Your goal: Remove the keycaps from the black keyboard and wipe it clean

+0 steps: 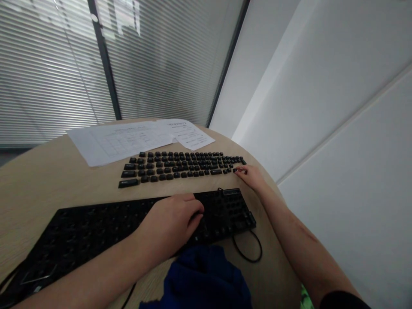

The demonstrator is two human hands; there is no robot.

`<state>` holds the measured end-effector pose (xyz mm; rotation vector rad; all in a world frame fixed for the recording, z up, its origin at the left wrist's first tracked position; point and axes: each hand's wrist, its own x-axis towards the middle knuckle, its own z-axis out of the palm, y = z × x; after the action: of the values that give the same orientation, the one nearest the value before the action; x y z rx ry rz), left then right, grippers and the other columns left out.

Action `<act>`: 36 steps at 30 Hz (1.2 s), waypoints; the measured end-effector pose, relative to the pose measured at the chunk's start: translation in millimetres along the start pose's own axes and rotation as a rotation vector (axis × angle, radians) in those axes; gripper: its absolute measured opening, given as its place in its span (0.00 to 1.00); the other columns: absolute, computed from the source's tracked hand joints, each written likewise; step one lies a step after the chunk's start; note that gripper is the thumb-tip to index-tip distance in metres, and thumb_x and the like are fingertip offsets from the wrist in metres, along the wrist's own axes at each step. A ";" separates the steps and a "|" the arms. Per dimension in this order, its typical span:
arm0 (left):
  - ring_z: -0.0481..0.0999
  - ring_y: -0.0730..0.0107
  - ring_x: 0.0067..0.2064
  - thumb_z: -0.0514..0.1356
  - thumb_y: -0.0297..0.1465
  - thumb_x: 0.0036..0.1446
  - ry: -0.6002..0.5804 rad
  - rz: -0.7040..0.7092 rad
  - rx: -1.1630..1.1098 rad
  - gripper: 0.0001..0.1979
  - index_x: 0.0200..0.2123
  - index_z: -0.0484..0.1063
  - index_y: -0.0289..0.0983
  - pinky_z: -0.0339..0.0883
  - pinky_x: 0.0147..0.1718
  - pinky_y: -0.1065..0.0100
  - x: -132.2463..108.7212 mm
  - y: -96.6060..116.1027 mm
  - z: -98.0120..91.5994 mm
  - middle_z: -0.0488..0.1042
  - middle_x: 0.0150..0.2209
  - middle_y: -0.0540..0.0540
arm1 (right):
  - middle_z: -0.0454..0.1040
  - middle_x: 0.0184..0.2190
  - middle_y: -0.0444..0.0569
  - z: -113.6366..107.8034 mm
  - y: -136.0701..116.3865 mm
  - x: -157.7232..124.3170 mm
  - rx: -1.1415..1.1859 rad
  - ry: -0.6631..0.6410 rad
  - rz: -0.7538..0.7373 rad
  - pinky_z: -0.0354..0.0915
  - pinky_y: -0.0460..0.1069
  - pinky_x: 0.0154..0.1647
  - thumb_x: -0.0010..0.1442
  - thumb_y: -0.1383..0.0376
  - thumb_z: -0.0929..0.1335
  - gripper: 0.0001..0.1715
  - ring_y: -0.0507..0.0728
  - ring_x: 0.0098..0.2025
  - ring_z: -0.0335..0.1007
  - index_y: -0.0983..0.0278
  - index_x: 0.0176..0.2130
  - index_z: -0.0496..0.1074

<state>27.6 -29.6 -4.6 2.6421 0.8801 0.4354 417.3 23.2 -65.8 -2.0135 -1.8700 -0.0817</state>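
Note:
A black keyboard (106,216) with most of its keycaps off lies along the near side of the table. My left hand (172,219) rests on its right half, fingers curled and thumb close to the index finger; what lies between them is hidden. Beyond the keyboard, loose black keycaps (175,163) are laid out in rows that resemble a keyboard layout. At the right end of these rows, my right hand (249,175) pinches a small black keycap (234,170) between thumb and fingertips, down at table level.
Printed paper sheets (128,139) lie behind the keycap rows on the round wooden table (28,180). A black cable (247,259) loops off the keyboard's right end. Dark blue cloth (206,279) bunches at the near edge. A white wall (347,128) stands close on the right.

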 end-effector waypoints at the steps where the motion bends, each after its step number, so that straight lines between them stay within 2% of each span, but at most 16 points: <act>1: 0.81 0.59 0.43 0.59 0.28 0.64 -0.009 0.000 -0.001 0.09 0.40 0.80 0.42 0.73 0.43 0.60 -0.1 0.0 0.7 0.81 0.40 0.48 | 0.84 0.42 0.51 0.1 -0.1 0.1 -0.005 -0.008 -0.007 0.71 0.53 0.46 0.64 0.59 0.71 0.14 0.61 0.43 0.79 0.59 0.47 0.83; 6: 0.81 0.59 0.42 0.59 0.29 0.64 -0.039 0.002 -0.004 0.09 0.40 0.80 0.43 0.72 0.39 0.61 -1.5 -0.8 4.9 0.80 0.39 0.49 | 0.84 0.43 0.53 -1.8 -2.3 -1.3 -0.029 -0.028 -0.023 0.71 0.54 0.46 0.66 0.60 0.70 0.15 0.61 0.44 0.78 0.61 0.49 0.83; 12: 0.80 0.61 0.39 0.58 0.29 0.63 0.036 0.050 -0.023 0.09 0.39 0.80 0.44 0.70 0.38 0.62 -3.0 -8.9 10.9 0.80 0.37 0.50 | 0.84 0.45 0.52 -3.3 -4.9 -2.4 -0.057 -0.036 -0.044 0.70 0.54 0.49 0.67 0.59 0.70 0.16 0.62 0.47 0.78 0.60 0.51 0.82; 18: 0.81 0.62 0.40 0.57 0.29 0.63 0.008 0.056 -0.011 0.10 0.39 0.80 0.43 0.70 0.37 0.63 -1.5 -7.8 6.3 0.80 0.37 0.50 | 0.84 0.44 0.53 -2.4 -7.8 -2.8 -0.067 -0.005 -0.043 0.72 0.55 0.47 0.66 0.59 0.71 0.15 0.63 0.45 0.79 0.60 0.49 0.83; 21: 0.81 0.61 0.40 0.57 0.30 0.64 0.013 0.063 0.004 0.10 0.39 0.80 0.43 0.70 0.37 0.63 -1.2 -6.8 3.1 0.81 0.38 0.49 | 0.85 0.43 0.51 -5.5 -6.9 -5.0 -0.037 0.028 -0.037 0.72 0.55 0.47 0.64 0.59 0.72 0.18 0.62 0.43 0.79 0.58 0.53 0.81; 24: 0.80 0.61 0.40 0.57 0.32 0.64 0.020 0.064 0.028 0.11 0.40 0.80 0.42 0.71 0.38 0.62 -0.9 -7.7 0.4 0.81 0.39 0.48 | 0.84 0.45 0.52 -11.3 -3.1 -8.7 0.006 0.104 -0.012 0.72 0.56 0.48 0.65 0.58 0.71 0.22 0.62 0.43 0.79 0.60 0.57 0.79; 27: 0.80 0.60 0.39 0.56 0.32 0.64 0.023 0.066 0.046 0.11 0.41 0.80 0.41 0.72 0.38 0.62 0.3 -9.2 -1.3 0.81 0.39 0.47 | 0.83 0.48 0.56 -17.7 -0.6 -12.4 0.054 0.201 -0.003 0.71 0.57 0.53 0.69 0.58 0.66 0.20 0.63 0.47 0.79 0.63 0.53 0.80; 30: 0.80 0.60 0.40 0.56 0.32 0.64 0.014 0.061 0.066 0.11 0.41 0.80 0.41 0.73 0.39 0.61 2.0 -9.7 -1.8 0.81 0.39 0.47 | 0.82 0.48 0.58 -27.6 -5.4 -16.8 0.094 0.293 -0.014 0.70 0.57 0.55 0.72 0.57 0.59 0.25 0.63 0.50 0.78 0.65 0.48 0.81; 33: 0.81 0.59 0.41 0.57 0.31 0.64 -0.001 0.051 0.088 0.11 0.41 0.81 0.40 0.74 0.41 0.60 3.2 -8.5 -1.9 0.82 0.40 0.46 | 0.81 0.44 0.59 -46.5 -20.5 -26.6 0.182 0.434 -0.018 0.71 0.57 0.53 0.74 0.53 0.53 0.33 0.63 0.48 0.77 0.66 0.46 0.80; 36: 0.80 0.57 0.43 0.57 0.30 0.64 -0.007 0.060 0.095 0.11 0.41 0.81 0.39 0.74 0.43 0.59 3.1 -6.1 -2.8 0.81 0.40 0.45 | 0.76 0.30 0.52 -71.1 -45.1 -47.9 0.471 0.571 0.027 0.73 0.55 0.43 0.74 0.45 0.51 0.39 0.60 0.36 0.75 0.63 0.38 0.79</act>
<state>25.8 -22.5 -3.9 2.7609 0.8408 0.4085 383.9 -43.4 -3.8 -1.4912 -1.3459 -0.1700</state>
